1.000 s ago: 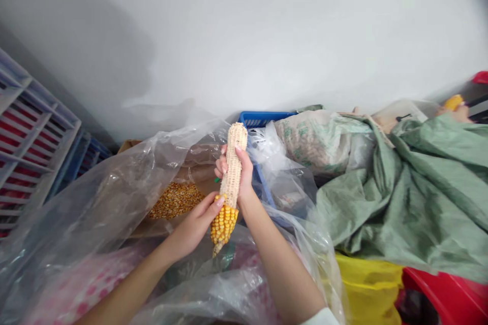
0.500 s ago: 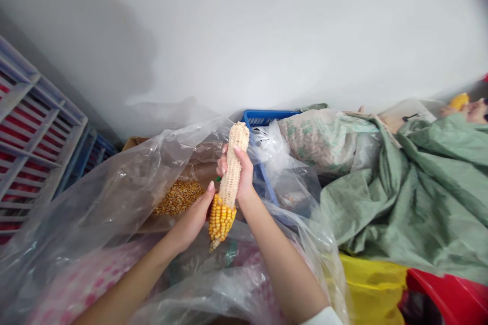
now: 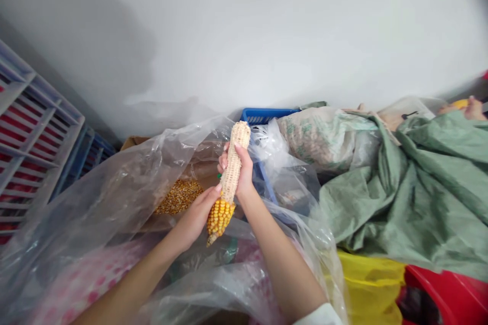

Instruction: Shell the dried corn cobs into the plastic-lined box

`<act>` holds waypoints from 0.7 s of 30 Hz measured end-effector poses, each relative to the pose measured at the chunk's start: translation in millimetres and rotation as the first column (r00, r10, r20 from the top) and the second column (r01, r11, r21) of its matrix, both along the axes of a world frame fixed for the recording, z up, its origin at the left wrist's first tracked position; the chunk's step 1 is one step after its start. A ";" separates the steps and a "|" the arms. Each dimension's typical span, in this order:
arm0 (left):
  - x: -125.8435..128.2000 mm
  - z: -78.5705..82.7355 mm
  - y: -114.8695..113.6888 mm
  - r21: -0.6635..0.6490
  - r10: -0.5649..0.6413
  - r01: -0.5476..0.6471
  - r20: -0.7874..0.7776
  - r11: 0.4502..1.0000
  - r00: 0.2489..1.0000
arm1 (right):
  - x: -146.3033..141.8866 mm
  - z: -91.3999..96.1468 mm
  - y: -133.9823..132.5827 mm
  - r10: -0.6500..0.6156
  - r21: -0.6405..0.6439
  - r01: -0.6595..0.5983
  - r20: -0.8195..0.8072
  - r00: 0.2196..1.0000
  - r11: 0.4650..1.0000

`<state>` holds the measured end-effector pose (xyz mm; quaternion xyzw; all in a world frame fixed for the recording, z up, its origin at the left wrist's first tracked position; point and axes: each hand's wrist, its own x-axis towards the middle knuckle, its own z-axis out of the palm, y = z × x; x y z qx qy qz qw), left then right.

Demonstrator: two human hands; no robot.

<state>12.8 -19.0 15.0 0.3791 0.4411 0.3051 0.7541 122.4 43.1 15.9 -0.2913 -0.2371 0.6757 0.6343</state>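
Note:
My right hand [image 3: 241,172] is wrapped round the bare upper part of a corn cob [image 3: 233,165], holding it upright and slightly tilted. Most of the cob is stripped pale; yellow kernels [image 3: 218,216] remain only on its lower end. My left hand [image 3: 194,218] grips that kernel-covered end from the left, thumb pressed against the top row of kernels. Below and to the left, loose yellow kernels [image 3: 178,195] lie in a brown box lined with clear plastic [image 3: 125,188].
A blue basket [image 3: 267,116] stands behind the cob. A printed sack [image 3: 324,137] and green woven sacking [image 3: 412,193] fill the right. Yellow [image 3: 369,284] and red [image 3: 446,294] plastic lie at lower right. Slatted crates [image 3: 34,127] stack at left. Another person's hand [image 3: 470,109] shows at far right.
My left hand has shifted on the lower end of the cob, its thumb now on the top kernels. The patch of yellow kernels looks shorter. The right hand's grip is unchanged.

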 end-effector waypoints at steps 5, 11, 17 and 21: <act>-5.0 0.2 5.8 0.033 -0.062 0.062 0.004 0.998 0.998 | 1.4 1.5 -0.5 -0.044 0.010 0.044 0.049 0.998 0.999; -20.3 7.6 16.1 0.408 -0.179 0.353 -0.406 0.842 0.896 | 4.5 4.7 -0.6 -0.066 0.017 0.064 0.153 0.986 0.998; -30.3 -8.6 27.3 0.520 0.080 0.276 -0.562 0.808 0.823 | 6.5 4.1 1.5 -0.068 -0.024 0.069 0.046 0.997 0.997; -30.4 -7.1 27.9 0.416 -0.018 0.229 -0.452 0.880 0.892 | 12.7 5.1 4.2 -0.048 -0.014 0.047 -0.076 0.996 0.999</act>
